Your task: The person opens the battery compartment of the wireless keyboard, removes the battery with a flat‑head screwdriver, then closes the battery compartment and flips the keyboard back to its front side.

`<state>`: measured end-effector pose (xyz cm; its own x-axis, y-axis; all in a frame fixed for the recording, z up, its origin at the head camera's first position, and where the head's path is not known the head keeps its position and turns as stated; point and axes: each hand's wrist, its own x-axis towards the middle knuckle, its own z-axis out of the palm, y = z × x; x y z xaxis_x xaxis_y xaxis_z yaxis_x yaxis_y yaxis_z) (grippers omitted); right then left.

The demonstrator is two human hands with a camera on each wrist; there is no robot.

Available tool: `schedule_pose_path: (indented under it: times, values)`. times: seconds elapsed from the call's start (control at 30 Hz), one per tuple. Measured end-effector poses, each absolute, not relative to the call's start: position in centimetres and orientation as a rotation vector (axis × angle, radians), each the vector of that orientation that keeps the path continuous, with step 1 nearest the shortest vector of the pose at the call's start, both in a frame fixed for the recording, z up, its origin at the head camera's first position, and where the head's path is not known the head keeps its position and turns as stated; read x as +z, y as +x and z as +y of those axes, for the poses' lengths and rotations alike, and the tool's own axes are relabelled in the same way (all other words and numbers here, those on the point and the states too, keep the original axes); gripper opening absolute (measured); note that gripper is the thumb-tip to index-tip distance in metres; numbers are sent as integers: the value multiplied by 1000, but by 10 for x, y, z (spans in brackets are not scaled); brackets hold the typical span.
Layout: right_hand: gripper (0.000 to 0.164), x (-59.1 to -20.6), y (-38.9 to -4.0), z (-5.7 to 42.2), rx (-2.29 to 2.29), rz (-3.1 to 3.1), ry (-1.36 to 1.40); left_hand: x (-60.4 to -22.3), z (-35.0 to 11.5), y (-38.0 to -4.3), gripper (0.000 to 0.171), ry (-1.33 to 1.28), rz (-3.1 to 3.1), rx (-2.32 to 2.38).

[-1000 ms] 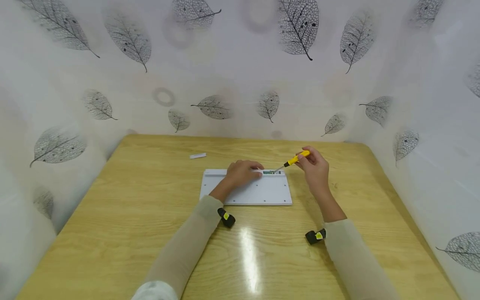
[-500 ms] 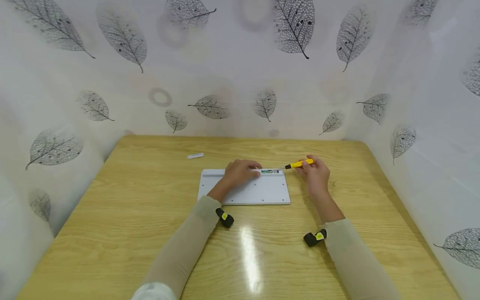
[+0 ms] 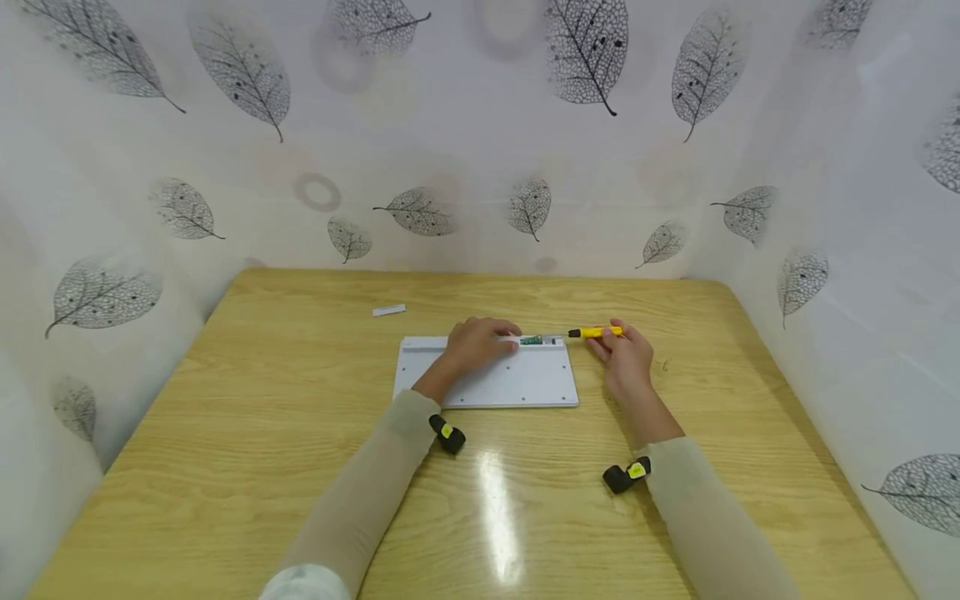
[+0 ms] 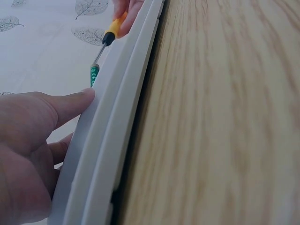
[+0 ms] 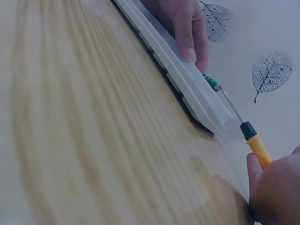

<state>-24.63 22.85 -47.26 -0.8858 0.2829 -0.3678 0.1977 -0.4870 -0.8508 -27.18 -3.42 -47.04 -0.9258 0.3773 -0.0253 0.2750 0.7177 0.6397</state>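
A white keyboard lies face down on the table, its battery slot along the far edge. My left hand grips that far edge, thumb on the near side and fingers behind. In the left wrist view, the thumb tip is right at a green battery, which sticks up out of the slot. My right hand holds a yellow-handled screwdriver almost level, pointing left. The screwdriver's metal shaft reaches to the end of the battery in the right wrist view.
A small white strip, like a battery cover, lies on the wooden table behind the keyboard. Leaf-patterned curtain encloses the table's back and sides. Black wrist cameras are strapped over both sleeves.
My right hand has lowered, bringing the screwdriver from a steep slant to nearly level. The battery's right end now tilts up. My left hand stays on the keyboard.
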Motion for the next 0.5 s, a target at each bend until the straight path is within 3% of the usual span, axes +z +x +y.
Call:
schedule_pose_path:
  times: [0.5]
  values:
    - [48, -467, -245, 227, 2581, -1489, -746, -470, -34, -272, 29, 519, 2766, 1000]
